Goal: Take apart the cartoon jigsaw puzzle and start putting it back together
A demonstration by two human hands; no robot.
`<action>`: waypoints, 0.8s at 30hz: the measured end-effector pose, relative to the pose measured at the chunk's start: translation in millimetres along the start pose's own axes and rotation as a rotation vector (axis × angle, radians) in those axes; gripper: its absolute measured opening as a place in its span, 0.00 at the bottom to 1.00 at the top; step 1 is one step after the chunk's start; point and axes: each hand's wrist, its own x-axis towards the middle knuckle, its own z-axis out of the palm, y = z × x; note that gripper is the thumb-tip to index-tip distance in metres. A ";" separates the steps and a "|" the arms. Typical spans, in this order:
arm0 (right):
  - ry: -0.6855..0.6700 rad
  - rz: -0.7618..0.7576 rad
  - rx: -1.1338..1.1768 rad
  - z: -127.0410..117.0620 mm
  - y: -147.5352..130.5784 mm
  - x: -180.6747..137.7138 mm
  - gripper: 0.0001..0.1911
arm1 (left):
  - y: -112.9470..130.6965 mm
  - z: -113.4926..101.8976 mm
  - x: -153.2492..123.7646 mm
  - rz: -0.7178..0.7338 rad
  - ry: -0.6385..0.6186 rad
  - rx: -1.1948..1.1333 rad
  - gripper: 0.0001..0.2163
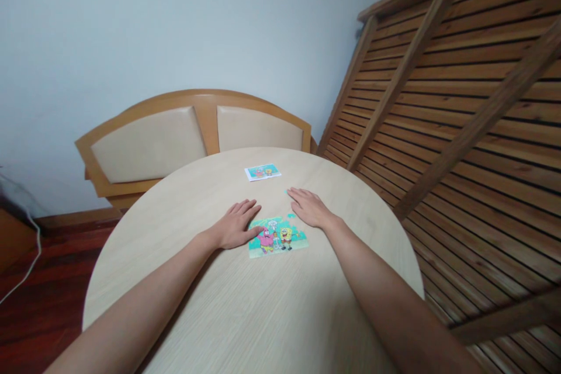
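Okay, pale wood-grain round table, near part bare. Flat rectangular teal cartoon picture with pink and yellow figures lies around mid-table, between the forearms, upper edge uneven. Bare left hand at its left side, palm down, fingers extended and slightly parted, thumb out over the picture's upper left. Small teal flat piece just beyond the picture's upper right. Bare right hand beside that, palm down, fingers reaching leftward, fairly close together; tips at a tiny teal bit, grip on it can't tell. Farther: white-edged card with similar cartoon print. Behind: wooden headboard with cream panels, then pale bluish wall.
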 end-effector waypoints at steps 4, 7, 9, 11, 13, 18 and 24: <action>0.006 -0.038 0.036 1.0 5.4 2.0 0.26 | -1.8 0.4 0.3 0.008 0.010 -0.014 0.37; 0.042 -0.109 0.192 -0.6 17.9 -4.5 0.30 | -4.4 2.1 0.5 0.011 0.008 -0.022 0.38; 0.046 -0.113 0.334 -3.4 25.5 -10.4 0.33 | -5.9 3.3 0.7 0.019 0.016 -0.029 0.38; 0.047 -0.075 0.413 -6.8 30.6 -15.1 0.36 | -6.5 4.0 0.7 0.025 0.022 -0.036 0.38; 0.062 -0.018 0.402 -9.8 32.8 -17.4 0.37 | -6.0 3.6 0.5 0.022 0.021 -0.037 0.38; 0.079 0.022 0.320 -15.4 28.1 -16.8 0.32 | -3.1 0.9 0.2 0.012 0.007 -0.033 0.38; 0.062 0.016 0.335 -20.8 20.3 -18.6 0.30 | -2.7 1.2 0.5 0.016 0.017 -0.036 0.37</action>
